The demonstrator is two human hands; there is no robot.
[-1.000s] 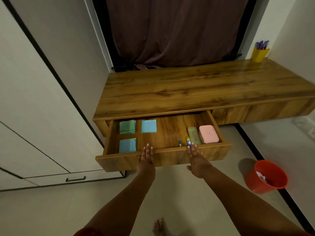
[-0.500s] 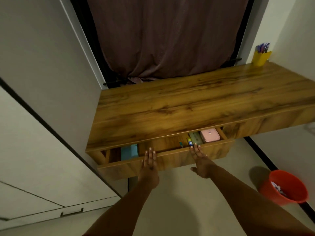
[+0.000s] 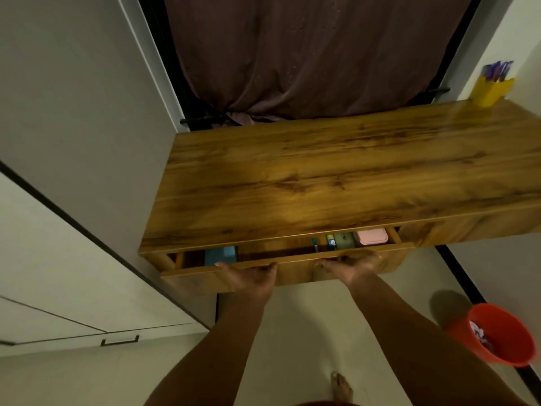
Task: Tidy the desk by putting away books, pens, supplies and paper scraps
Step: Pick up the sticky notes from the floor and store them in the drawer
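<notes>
Head view, looking down at a wooden desk whose surface (image 3: 336, 177) is bare but for a yellow cup (image 3: 491, 89) of pens (image 3: 497, 69) at the far right corner, against the wall. The drawer (image 3: 292, 275) under the surface stands only a narrow gap open. Both hands press flat on its front panel: left hand (image 3: 248, 278) near the middle-left, right hand (image 3: 348, 266) near the middle-right. Fingers of each lie straight and released, tips at the drawer's top edge, grasping nothing — the right hand is somewhat blurred.

Through the gap, left to right: a blue pad (image 3: 221, 254) near the drawer's left end; a small teal item (image 3: 314, 244) near the middle; a yellow-and-blue item (image 3: 330, 241), too small to identify; a green case (image 3: 344, 240) just beside it; a pink case (image 3: 371, 236) touching the green one, near the drawer's right wall. Only the near part of each shows; the rest lies under the surface.

On the floor (image 3: 307, 332) to the right, well apart from the drawer, stands an orange bucket (image 3: 497, 335) with paper scraps (image 3: 477, 332) inside. A bare foot (image 3: 341, 386) shows at the bottom edge. Behind the desk hangs a dark curtain (image 3: 307, 54); to the left stands a white cabinet (image 3: 73, 171) with a dark handle (image 3: 120, 341) low on its front.
</notes>
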